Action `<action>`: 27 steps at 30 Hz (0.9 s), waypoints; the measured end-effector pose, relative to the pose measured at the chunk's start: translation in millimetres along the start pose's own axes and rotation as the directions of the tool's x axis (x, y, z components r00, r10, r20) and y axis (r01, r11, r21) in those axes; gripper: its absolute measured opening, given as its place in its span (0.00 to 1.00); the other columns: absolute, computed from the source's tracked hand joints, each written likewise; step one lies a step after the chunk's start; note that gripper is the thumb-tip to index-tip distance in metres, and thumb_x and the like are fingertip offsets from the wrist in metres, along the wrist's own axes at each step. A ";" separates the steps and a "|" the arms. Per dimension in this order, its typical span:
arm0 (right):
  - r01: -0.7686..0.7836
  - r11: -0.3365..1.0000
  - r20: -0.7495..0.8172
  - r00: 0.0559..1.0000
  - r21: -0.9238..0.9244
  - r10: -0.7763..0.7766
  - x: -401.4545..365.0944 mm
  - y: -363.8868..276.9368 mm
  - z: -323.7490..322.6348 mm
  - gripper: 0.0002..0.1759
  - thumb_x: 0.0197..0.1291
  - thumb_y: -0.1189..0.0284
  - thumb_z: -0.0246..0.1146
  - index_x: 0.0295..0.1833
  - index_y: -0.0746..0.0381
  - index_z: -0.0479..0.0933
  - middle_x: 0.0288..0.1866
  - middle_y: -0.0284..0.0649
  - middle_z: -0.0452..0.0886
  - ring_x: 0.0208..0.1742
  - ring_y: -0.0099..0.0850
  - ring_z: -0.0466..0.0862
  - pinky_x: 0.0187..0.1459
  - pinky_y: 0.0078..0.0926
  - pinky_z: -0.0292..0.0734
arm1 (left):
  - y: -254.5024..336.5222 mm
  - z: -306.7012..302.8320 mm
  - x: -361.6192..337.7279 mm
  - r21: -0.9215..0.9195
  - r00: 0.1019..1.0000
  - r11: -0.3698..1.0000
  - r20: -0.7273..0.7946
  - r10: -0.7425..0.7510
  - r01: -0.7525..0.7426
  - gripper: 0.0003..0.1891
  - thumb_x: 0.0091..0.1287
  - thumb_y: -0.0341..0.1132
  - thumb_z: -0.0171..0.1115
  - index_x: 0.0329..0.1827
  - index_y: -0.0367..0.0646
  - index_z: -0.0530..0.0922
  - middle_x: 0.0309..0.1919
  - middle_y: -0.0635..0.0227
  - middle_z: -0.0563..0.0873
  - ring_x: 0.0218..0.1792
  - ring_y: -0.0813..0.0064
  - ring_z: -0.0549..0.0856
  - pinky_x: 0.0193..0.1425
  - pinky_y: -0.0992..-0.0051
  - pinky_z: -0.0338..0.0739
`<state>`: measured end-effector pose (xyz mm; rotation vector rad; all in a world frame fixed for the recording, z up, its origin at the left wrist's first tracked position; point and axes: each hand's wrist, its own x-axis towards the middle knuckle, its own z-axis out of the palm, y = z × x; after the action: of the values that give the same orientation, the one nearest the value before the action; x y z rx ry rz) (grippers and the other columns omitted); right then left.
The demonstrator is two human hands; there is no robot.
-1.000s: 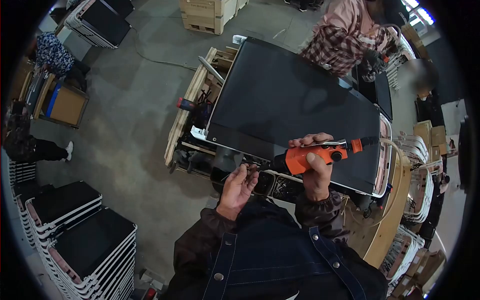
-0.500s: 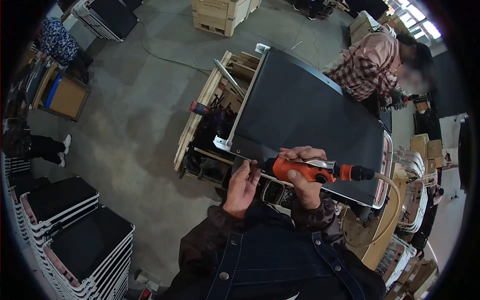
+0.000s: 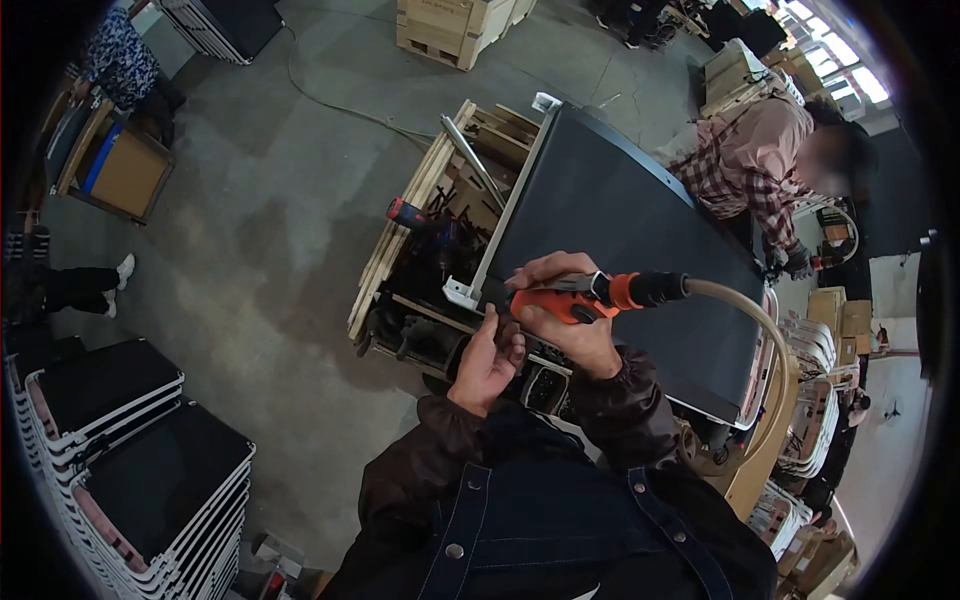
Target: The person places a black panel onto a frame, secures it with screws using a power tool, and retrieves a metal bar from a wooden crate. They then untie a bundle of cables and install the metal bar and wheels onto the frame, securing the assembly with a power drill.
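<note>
My right hand (image 3: 572,335) is wrapped round an orange air screwdriver (image 3: 560,306), which lies sideways with its front end toward the near left corner of a black panel (image 3: 610,190). A pale hose (image 3: 762,325) runs from its black rear fitting. My left hand (image 3: 486,366) is just below that corner, palm up, with fingers curled in beside the tool's front end. Whatever those fingers hold is too small to make out. The screwdriver's tip is hidden behind my hands. A white corner bracket (image 3: 460,293) sits at the panel's edge, just above my left thumb.
Beneath the panel, a wooden bench (image 3: 400,235) holds a red-and-black power tool (image 3: 425,222) and dark loose parts. Small-part bins (image 3: 545,387) sit near my waist. Across the panel a co-worker (image 3: 745,160) in a checked shirt leans over. Stacked black panels (image 3: 165,480) stand lower left.
The screwdriver and my right hand have moved left and up, closer to the panel's corner. My left hand stays near the tool's front end. The view has shifted slightly.
</note>
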<state>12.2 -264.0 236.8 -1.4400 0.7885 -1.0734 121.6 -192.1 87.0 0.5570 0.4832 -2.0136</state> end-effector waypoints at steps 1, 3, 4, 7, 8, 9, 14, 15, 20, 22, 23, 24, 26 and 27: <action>0.001 1.000 0.005 1.000 0.001 -0.001 7.2 4.0 -3.1 0.25 0.55 0.80 0.77 0.55 0.64 0.74 0.50 0.46 0.84 0.55 0.41 0.88 0.62 0.46 0.83 | -3.1 1.6 -4.0 0.035 0.998 0.999 -0.056 0.023 -0.021 0.19 0.79 0.53 0.59 0.46 0.44 0.81 0.32 0.74 0.86 0.33 0.76 0.85 0.42 0.75 0.84; 0.052 0.996 0.191 0.981 -0.074 -0.038 16.7 6.7 -6.7 0.25 0.54 0.80 0.77 0.56 0.64 0.74 0.49 0.46 0.85 0.54 0.42 0.88 0.60 0.46 0.84 | -8.6 -5.3 -14.2 0.074 0.992 0.996 -0.112 0.049 -0.041 0.20 0.80 0.53 0.58 0.47 0.43 0.81 0.32 0.73 0.86 0.32 0.76 0.85 0.41 0.75 0.84; 0.057 0.996 0.194 0.980 -0.073 -0.042 19.6 3.0 -4.9 0.25 0.54 0.80 0.77 0.56 0.64 0.74 0.49 0.46 0.85 0.54 0.42 0.88 0.60 0.46 0.84 | -9.7 -15.1 -19.8 0.126 0.995 0.992 -0.097 0.010 0.002 0.19 0.81 0.51 0.57 0.50 0.41 0.81 0.35 0.72 0.87 0.35 0.75 0.86 0.44 0.73 0.84; -0.075 0.994 0.061 0.996 0.079 0.071 28.1 -1.5 0.2 0.23 0.52 0.83 0.75 0.51 0.63 0.74 0.45 0.43 0.86 0.53 0.42 0.89 0.57 0.48 0.86 | -16.2 -37.5 -40.2 0.172 0.999 0.984 -0.023 -0.038 0.042 0.17 0.82 0.44 0.55 0.57 0.37 0.79 0.44 0.64 0.87 0.43 0.70 0.87 0.52 0.69 0.85; -0.080 0.994 0.068 0.995 0.081 0.074 28.9 -0.3 -0.3 0.23 0.52 0.83 0.75 0.51 0.63 0.74 0.45 0.43 0.86 0.53 0.42 0.89 0.57 0.48 0.86 | -18.6 -42.7 -44.5 0.161 0.998 0.986 0.034 -0.058 0.052 0.17 0.82 0.40 0.55 0.61 0.34 0.77 0.51 0.58 0.87 0.50 0.67 0.88 0.58 0.67 0.85; -0.064 0.994 0.105 0.993 0.086 0.055 26.4 1.9 -1.2 0.22 0.52 0.83 0.75 0.50 0.63 0.74 0.43 0.42 0.86 0.53 0.41 0.89 0.57 0.47 0.86 | -19.8 -42.4 -49.9 0.154 0.998 0.987 0.032 -0.053 0.048 0.17 0.82 0.40 0.55 0.61 0.34 0.77 0.51 0.58 0.87 0.50 0.67 0.88 0.58 0.67 0.85; -0.006 0.999 0.171 0.985 -0.035 0.012 25.0 7.0 0.0 0.20 0.52 0.83 0.75 0.47 0.62 0.74 0.39 0.39 0.85 0.49 0.37 0.89 0.59 0.46 0.85 | -16.4 -34.3 -73.8 0.224 0.980 0.974 0.200 -0.009 -0.037 0.19 0.78 0.27 0.53 0.68 0.30 0.69 0.66 0.44 0.79 0.68 0.52 0.80 0.75 0.60 0.76; -0.028 1.000 0.161 0.987 -0.013 0.030 24.6 7.0 0.4 0.19 0.52 0.83 0.74 0.46 0.62 0.74 0.39 0.38 0.85 0.48 0.36 0.89 0.60 0.45 0.84 | -18.2 -34.0 -77.8 0.220 0.980 0.975 0.198 -0.008 -0.037 0.19 0.78 0.27 0.53 0.68 0.30 0.69 0.66 0.44 0.79 0.68 0.52 0.80 0.75 0.60 0.76; -0.067 0.998 0.148 0.987 0.020 0.064 25.8 12.0 0.9 0.18 0.52 0.83 0.73 0.45 0.62 0.74 0.38 0.37 0.84 0.46 0.34 0.89 0.61 0.44 0.83 | -22.1 -40.1 -83.8 0.366 0.992 0.929 0.128 0.001 -0.048 0.22 0.76 0.24 0.57 0.72 0.32 0.67 0.66 0.47 0.80 0.65 0.55 0.83 0.71 0.62 0.80; -0.059 0.998 0.173 0.983 0.001 0.058 29.6 12.9 -0.6 0.17 0.52 0.83 0.73 0.45 0.62 0.75 0.39 0.37 0.85 0.46 0.33 0.88 0.60 0.40 0.83 | -26.7 -36.5 -86.6 0.413 0.990 0.907 0.139 0.027 -0.082 0.23 0.76 0.24 0.59 0.72 0.34 0.67 0.65 0.48 0.81 0.63 0.57 0.85 0.68 0.64 0.82; -0.049 0.999 0.171 0.984 0.002 0.048 30.5 11.1 -1.5 0.17 0.52 0.83 0.73 0.45 0.62 0.75 0.39 0.37 0.85 0.46 0.33 0.88 0.60 0.40 0.83 | -29.9 -34.2 -86.2 0.454 0.988 0.883 0.149 0.052 -0.115 0.23 0.75 0.24 0.60 0.72 0.35 0.67 0.64 0.49 0.81 0.60 0.59 0.86 0.66 0.66 0.83; -0.054 0.996 0.220 0.973 -0.073 0.069 32.0 7.1 0.1 0.18 0.52 0.83 0.73 0.46 0.63 0.75 0.42 0.39 0.86 0.47 0.33 0.88 0.60 0.38 0.83 | -31.9 -31.5 -84.3 0.459 0.987 0.880 0.153 0.054 -0.120 0.23 0.75 0.24 0.60 0.72 0.35 0.67 0.64 0.49 0.81 0.60 0.59 0.86 0.66 0.66 0.83; -0.055 0.980 0.313 0.943 -0.193 0.115 37.0 0.8 0.0 0.20 0.52 0.83 0.72 0.50 0.65 0.76 0.50 0.43 0.88 0.53 0.34 0.88 0.58 0.34 0.83 | -41.3 -29.0 -82.4 0.547 0.991 0.829 0.109 0.072 -0.121 0.24 0.75 0.26 0.63 0.72 0.38 0.69 0.58 0.53 0.84 0.56 0.63 0.88 0.60 0.68 0.86; -0.051 0.980 0.298 0.948 -0.191 0.107 36.0 -6.3 -1.5 0.20 0.52 0.83 0.72 0.50 0.65 0.76 0.50 0.43 0.88 0.53 0.34 0.88 0.58 0.34 0.83 | -46.5 -31.6 -80.2 0.559 0.992 0.821 0.110 0.063 -0.114 0.24 0.75 0.26 0.63 0.72 0.38 0.69 0.58 0.53 0.84 0.56 0.63 0.88 0.60 0.68 0.86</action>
<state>23.3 -296.5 249.6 -1.6659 0.7242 -0.7056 121.9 -97.3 111.6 0.8270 -0.2148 -2.0715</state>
